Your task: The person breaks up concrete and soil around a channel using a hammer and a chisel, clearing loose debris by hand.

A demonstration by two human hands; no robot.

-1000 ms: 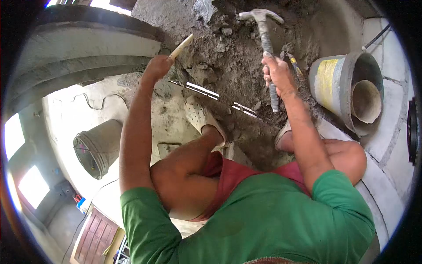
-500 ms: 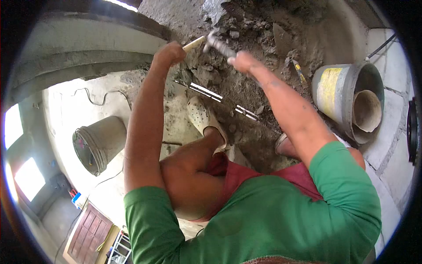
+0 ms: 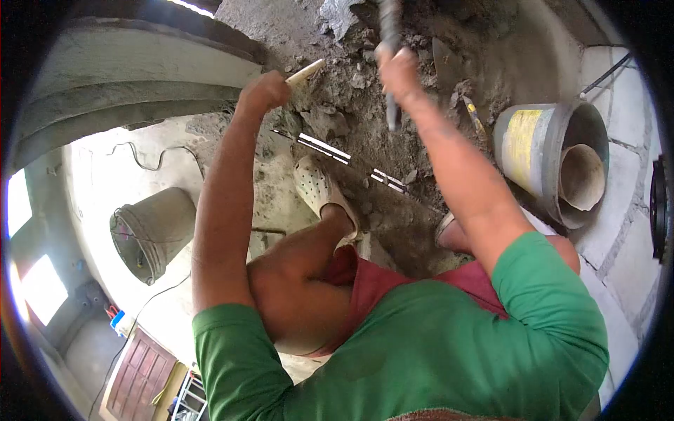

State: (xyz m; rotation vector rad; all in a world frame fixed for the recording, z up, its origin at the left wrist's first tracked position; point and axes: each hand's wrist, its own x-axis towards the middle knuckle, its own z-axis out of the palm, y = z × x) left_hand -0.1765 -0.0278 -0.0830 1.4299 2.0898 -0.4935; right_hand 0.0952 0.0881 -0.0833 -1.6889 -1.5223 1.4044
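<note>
My left hand (image 3: 265, 92) is closed around a pale rod (image 3: 307, 71), whose free end points up and right over broken, dirt-covered ground (image 3: 351, 88). The rod's other end is hidden in my fist. To the right, my right hand (image 3: 401, 76) grips a hammer (image 3: 390, 28) by its handle. The hammer is raised and smeared by motion, its head cut off at the top of the view. The handle's dark butt sticks out below my fist. Hammer and rod are apart.
A large bucket (image 3: 516, 144) with a smaller container (image 3: 581, 177) inside lies tilted at right, near a yellow-handled tool (image 3: 474, 114). A second bucket (image 3: 172, 221) lies at left. White strips (image 3: 324, 148) lie before my clog (image 3: 316, 184). A curved concrete ledge (image 3: 154, 77) borders the upper left.
The hammer has swung up and away from the rod's end, where its head was earlier. My right hand has risen with it. My left hand has shifted slightly left, still holding the rod.
</note>
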